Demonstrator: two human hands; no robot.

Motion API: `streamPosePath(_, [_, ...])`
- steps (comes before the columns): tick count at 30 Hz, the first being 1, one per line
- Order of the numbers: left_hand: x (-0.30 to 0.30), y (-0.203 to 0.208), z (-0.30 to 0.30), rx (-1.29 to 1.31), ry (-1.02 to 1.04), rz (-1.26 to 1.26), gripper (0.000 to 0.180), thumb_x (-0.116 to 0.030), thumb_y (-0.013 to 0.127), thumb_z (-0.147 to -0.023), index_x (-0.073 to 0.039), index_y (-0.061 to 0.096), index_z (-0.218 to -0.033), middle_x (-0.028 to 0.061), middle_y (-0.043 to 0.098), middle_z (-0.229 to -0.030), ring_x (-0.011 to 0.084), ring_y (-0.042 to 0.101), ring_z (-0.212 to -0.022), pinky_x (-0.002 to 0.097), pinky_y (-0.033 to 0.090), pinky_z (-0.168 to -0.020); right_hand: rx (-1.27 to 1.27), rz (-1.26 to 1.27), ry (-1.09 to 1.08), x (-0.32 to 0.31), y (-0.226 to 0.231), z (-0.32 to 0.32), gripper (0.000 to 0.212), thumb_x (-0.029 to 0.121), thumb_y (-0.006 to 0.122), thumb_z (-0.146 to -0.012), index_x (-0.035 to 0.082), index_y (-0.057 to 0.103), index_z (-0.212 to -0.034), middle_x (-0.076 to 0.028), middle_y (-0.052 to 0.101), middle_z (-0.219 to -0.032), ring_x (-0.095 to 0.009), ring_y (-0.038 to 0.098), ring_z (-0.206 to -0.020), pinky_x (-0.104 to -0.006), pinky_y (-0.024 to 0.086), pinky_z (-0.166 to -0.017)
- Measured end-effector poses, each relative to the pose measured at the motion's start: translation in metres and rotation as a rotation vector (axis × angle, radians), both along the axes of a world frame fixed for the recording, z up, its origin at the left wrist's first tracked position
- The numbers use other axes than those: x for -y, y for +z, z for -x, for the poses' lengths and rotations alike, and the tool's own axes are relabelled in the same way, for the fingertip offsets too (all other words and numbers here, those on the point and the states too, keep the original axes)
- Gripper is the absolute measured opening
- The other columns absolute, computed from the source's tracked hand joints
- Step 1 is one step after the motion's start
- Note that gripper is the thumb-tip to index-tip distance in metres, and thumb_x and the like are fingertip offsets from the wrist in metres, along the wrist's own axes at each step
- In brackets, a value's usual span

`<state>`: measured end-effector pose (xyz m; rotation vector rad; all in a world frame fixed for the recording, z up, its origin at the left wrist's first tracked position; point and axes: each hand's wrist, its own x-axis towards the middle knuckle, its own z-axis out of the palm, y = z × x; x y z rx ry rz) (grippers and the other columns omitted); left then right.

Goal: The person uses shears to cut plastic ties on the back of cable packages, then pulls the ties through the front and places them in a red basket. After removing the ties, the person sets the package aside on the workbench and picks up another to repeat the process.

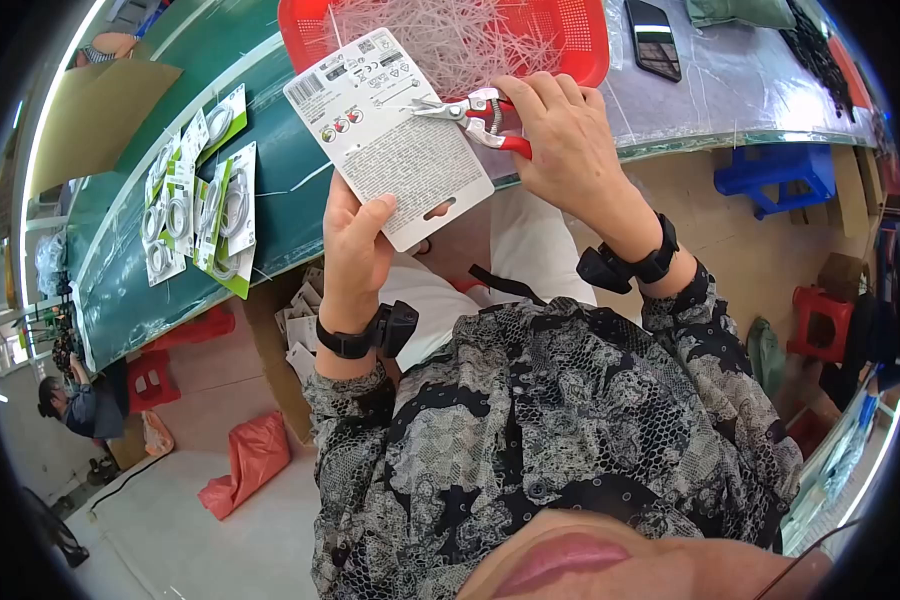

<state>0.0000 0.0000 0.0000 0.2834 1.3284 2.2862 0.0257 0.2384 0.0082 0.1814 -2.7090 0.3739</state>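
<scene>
My left hand (358, 235) grips the lower left edge of a white printed card (410, 165), thumb on its face. The card is tilted, its text side toward me, with a hanger slot at the near end. In my right hand (570, 135) is a pair of red-handled pruning snips (485, 115), fingers wrapped round the grips. The blade tips lie over the middle of the card, at what looks like a thin tie there; whether they are cutting I cannot tell. Behind the card stands a red basket (598, 45) heaped with thin clear plastic strips (470, 45).
Several carded coiled cables (195, 190) lie piled on the green table (110, 255) at left. A black phone (654, 40) rests right of the basket. Below the right table edge stands a blue stool (775, 175). Another person (85, 400) is at far left; a red bag (250, 460) lies on the floor.
</scene>
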Motion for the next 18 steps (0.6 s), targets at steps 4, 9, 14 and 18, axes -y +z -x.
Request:
streamPosePath(4, [0.001,-0.004,0.000,-0.028,0.000,0.028,0.062,-0.006,0.053,-0.088,0.000,0.024,-0.143,0.0204,0.049,-0.133,0.0353,0.051,-0.124,0.0494,0.049,-0.096,0.008,0.022,-0.008,0.002,-0.003,0.002,0.060,0.011,0.074,-0.069,0.011,0.053,-0.125,-0.008,0.059,-0.107,-0.027,0.054,-0.105,-0.0427,0.038,-0.086])
streamPosePath(9, [-0.005,-0.008,0.005,-0.095,0.087,0.055,0.053,-0.006,0.052,-0.090,0.003,0.032,-0.138,0.0168,0.050,-0.131,0.0250,0.055,-0.117,0.0382,0.047,-0.099,0.024,0.001,-0.011,-0.002,-0.003,0.006,0.051,0.011,0.071,-0.070,0.009,0.055,-0.118,-0.009,0.061,-0.100,-0.027,0.059,-0.095,-0.0392,0.041,-0.081])
streamPosePath(14, [-0.012,-0.014,0.017,-0.113,0.212,0.088,0.045,-0.011,0.052,-0.094,0.005,0.039,-0.135,0.0122,0.054,-0.125,0.0175,0.056,-0.111,0.0317,0.044,-0.097,0.209,0.108,0.036,-0.004,-0.002,0.020,0.037,0.009,0.066,-0.076,0.005,0.058,-0.112,-0.012,0.064,-0.095,-0.029,0.063,-0.087,-0.0378,0.047,-0.073])
streamPosePath(18, [-0.028,-0.020,0.023,-0.175,0.198,0.159,0.043,-0.014,0.052,-0.097,0.006,0.042,-0.134,0.0099,0.056,-0.122,0.0151,0.054,-0.110,0.0301,0.043,-0.095,0.148,0.469,0.110,-0.017,0.004,0.042,0.029,0.008,0.064,-0.081,0.003,0.058,-0.109,-0.014,0.066,-0.094,-0.027,0.066,-0.088,-0.0361,0.050,-0.073])
